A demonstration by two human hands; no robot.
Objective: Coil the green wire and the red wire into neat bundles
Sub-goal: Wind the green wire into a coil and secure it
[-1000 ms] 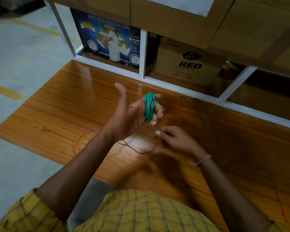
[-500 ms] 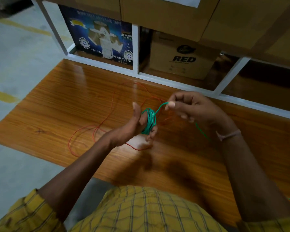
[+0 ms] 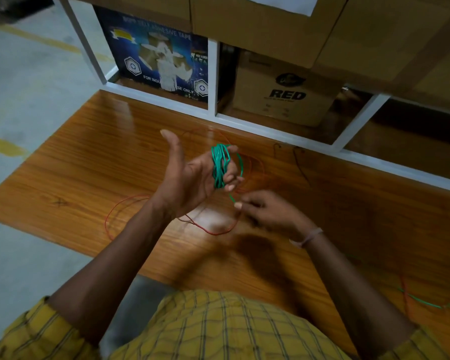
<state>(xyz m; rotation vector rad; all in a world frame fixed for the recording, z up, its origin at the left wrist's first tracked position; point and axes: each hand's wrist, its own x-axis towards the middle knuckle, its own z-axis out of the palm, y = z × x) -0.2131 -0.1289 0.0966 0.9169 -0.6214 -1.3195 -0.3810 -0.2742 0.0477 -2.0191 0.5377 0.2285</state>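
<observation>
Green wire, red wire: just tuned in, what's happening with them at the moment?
A person is winding the green wire into a coil around the fingers of the left hand, held palm-up above the wooden table. The right hand sits just below it, pinching the loose green strand to feed the next turn. The red wire lies uncoiled in slack loops on the table, not yet handled. More green wire trails off at the lower right.

Storeroom: stacked cartons (image 3: 283, 92), tape box (image 3: 161, 61), white racking (image 3: 212, 81), concrete floor (image 3: 24, 81).
</observation>
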